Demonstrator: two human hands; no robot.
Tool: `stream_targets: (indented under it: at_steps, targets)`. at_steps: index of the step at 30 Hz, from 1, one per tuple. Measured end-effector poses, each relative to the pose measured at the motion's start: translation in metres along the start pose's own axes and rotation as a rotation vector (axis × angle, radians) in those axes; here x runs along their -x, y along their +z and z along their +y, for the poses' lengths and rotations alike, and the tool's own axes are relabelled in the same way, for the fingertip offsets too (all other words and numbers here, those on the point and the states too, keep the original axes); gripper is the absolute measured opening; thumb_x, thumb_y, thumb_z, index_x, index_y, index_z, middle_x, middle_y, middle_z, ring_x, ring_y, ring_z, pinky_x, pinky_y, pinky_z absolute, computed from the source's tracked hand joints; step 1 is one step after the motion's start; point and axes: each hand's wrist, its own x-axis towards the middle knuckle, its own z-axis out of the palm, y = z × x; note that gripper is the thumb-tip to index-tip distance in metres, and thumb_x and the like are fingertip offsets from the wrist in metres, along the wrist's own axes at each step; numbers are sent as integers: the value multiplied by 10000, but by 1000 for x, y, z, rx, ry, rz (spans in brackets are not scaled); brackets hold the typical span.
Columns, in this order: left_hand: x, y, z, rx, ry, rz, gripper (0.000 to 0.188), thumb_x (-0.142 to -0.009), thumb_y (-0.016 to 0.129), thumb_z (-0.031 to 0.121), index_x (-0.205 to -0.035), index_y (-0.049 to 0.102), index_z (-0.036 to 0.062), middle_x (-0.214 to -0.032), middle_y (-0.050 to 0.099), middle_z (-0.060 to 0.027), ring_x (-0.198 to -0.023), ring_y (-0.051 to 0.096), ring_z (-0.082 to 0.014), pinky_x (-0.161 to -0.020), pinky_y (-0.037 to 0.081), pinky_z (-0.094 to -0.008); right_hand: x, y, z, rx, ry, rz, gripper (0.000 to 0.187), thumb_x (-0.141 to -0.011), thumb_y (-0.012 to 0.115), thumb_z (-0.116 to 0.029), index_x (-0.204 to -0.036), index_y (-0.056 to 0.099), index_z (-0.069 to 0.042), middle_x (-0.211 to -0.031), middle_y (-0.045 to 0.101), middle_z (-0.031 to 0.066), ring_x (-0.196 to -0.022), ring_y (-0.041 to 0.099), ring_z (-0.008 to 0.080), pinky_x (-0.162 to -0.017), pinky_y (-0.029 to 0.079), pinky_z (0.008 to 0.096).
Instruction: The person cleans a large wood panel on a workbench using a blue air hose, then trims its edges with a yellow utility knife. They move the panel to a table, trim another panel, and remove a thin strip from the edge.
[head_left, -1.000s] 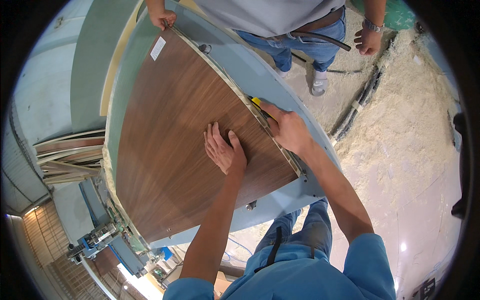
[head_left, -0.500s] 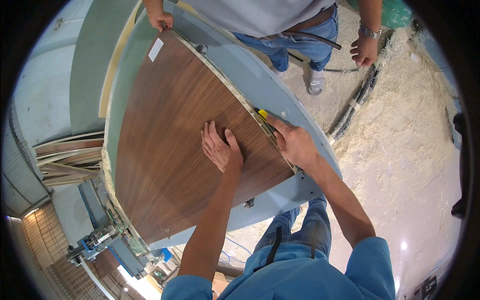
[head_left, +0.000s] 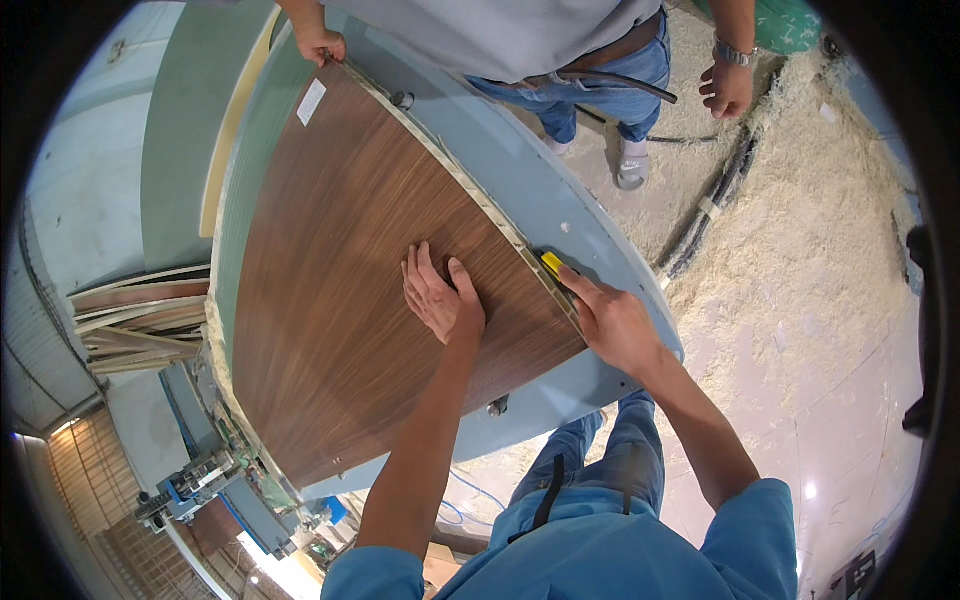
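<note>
A large brown wood-grain panel (head_left: 340,250) lies on a grey-blue machine table (head_left: 535,390), a white label (head_left: 311,102) near its far corner. My left hand (head_left: 436,294) rests flat on the panel with the fingers stretched out. Wrapped round a yellow and black utility knife (head_left: 551,263), my right hand (head_left: 615,325) is at the panel's right edge. The blade end is too small to make out. Along that edge runs a pale, rough strip (head_left: 480,203). A co-worker's hand (head_left: 321,46) holds the panel's far corner.
The co-worker (head_left: 560,50) stands across the table, the other hand (head_left: 727,90) hanging free. Sawdust (head_left: 800,210) covers the floor at right, beside a black hose (head_left: 712,205). Offcut strips (head_left: 140,310) are stacked at left, near a machine fitting (head_left: 190,485).
My right hand has drawn the knife a short way toward me and to the right, along the panel's edge. My left hand stays in place. The panel has hardly moved.
</note>
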Motion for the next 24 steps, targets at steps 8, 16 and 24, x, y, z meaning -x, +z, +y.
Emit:
stream_targets:
  at_steps: [8, 16, 24]
  targets:
    - [-2, -2, 1, -28, -35, -41, 563, -1047, 467, 389, -1536, 371, 127, -1612, 366, -133, -1527, 267, -337, -1267, 190, -508, 21, -47, -21, 119, -37, -45, 533, -901, 639, -17, -1424, 591, -114, -783, 660, 176, -686, 681, 370, -663, 562, 477]
    - [1, 3, -6, -14, 48, 83, 512, -1041, 507, 376, -1493, 431, 147, -1552, 429, -127, -1479, 333, -362, -1229, 242, -509, 39, -22, -10, -108, 162, 407, 504, -953, 621, -49, -1445, 514, -80, -969, 710, 228, -783, 708, 411, -680, 578, 452]
    - [-137, -3, 49, -78, 569, 14, 346, -863, 754, 296, -1139, 709, 93, -1304, 586, -108, -1243, 527, -346, -1067, 390, -531, 93, 52, 21, -440, 245, 372, 429, -1011, 609, -117, -1409, 507, 7, -1138, 699, 263, -921, 736, 417, -795, 590, 401]
